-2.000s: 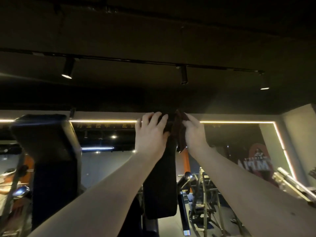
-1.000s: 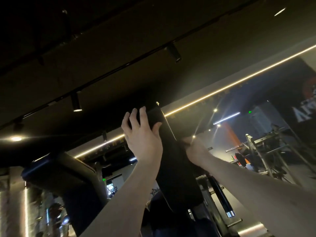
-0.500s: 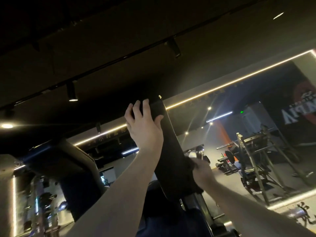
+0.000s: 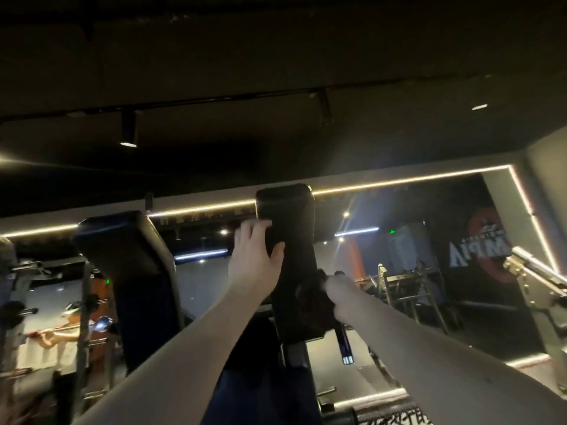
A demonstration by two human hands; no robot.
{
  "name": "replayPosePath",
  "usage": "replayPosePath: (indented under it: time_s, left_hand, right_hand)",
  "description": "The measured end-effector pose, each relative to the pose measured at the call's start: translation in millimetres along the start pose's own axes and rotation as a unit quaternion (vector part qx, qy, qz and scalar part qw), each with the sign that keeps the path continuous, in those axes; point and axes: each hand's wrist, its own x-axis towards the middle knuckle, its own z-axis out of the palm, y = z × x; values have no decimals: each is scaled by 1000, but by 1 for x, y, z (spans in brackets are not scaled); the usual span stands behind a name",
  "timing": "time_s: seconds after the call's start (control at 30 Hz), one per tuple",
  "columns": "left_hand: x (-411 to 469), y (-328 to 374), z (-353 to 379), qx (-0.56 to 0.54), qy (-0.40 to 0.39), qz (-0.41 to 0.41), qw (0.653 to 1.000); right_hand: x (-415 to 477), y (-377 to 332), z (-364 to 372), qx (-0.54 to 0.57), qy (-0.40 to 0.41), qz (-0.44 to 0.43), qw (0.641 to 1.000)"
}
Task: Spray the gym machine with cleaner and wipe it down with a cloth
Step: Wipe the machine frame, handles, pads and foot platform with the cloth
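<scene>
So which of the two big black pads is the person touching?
The narrower upright pad in the middle. The left hand is on its left edge, and the right hand presses a dark cloth lower down. The wider pad on the left is untouched.

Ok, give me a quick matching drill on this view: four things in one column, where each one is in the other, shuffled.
Things:
1. left hand
2. right hand
3. second pad
4. metal bar

Places:
A. at the far right edge of the view
B. low on the right side of the upright pad, with a dark cloth
C. left of the upright pad, untouched
D. on the pad's left edge, below its top

Pairs: 1-D, 2-B, 3-C, 4-A
</scene>
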Motion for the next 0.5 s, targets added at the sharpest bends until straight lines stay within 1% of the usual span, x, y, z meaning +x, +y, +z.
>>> replayPosePath:
  time_s: [0.03,0.07,0.1,0.13,0.2,0.27,0.33,0.43,0.5]
  left_hand:
    - [-6,1,-2,-47,-50,-47,997]
    - [-11,3,-4,-107,-100,-89,985]
    - [-15,5,-6,-168,-135,-119,969]
    - [-16,6,-7,-212,-149,-132,957]
    - [-16,7,-11,-247,-123,-135,952]
    - [-14,4,-17,-249,-70,-143,955]
    - [-11,-1,-22,-245,-37,-157,956]
    - [-6,-8,-27,-243,-6,-160,957]
    - [1,-9,-29,-253,9,-156,955]
  right_hand:
    - [-24,-19,5,10,-33,-20,999]
    - [-38,-35,11,17,-54,-50,997]
    - [-52,-47,18,32,-74,-69,994]
    - [-62,-55,26,45,-93,-82,991]
    - [-77,-65,38,61,-133,-88,985]
    - [-97,-73,46,84,-154,-83,981]
    - [-103,-79,51,99,-178,-67,977]
    - [-114,-84,57,126,-219,-50,966]
    - [-116,-91,59,119,-217,-69,966]
